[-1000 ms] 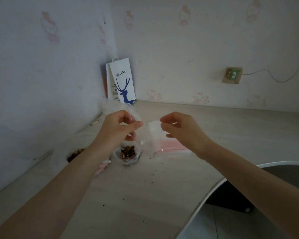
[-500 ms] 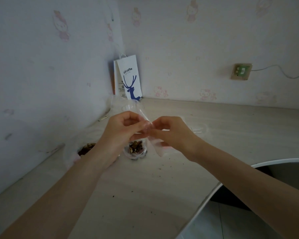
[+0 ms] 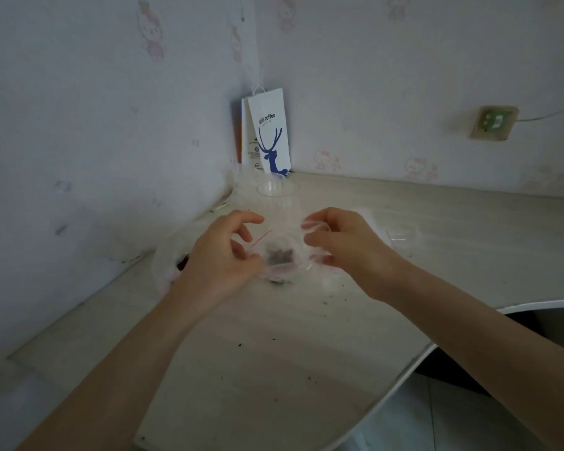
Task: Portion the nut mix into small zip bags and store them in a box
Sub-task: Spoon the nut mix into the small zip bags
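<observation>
Pale bench (image 3: 274, 369) filled lower frame, dark crumbs scattered on it. White paper bag (image 3: 269, 135) with blue deer print stood upright in the wall corner, upper centre. Left hand (image 3: 219, 258) and right hand (image 3: 342, 249) met at mid-frame, each with fingers curled, pinching one edge of a clear zip bag (image 3: 275, 239) held between them above the bench. Tall clear cup (image 3: 279, 203) stood just behind the bag; nut mix (image 3: 279, 257) showed dark in its bottom, blurred. Loose plastic bag (image 3: 170, 265) lay left of the left hand. Spare zip bags (image 3: 401, 236) lay right of the right hand. Wall socket (image 3: 495, 122) at upper right.
</observation>
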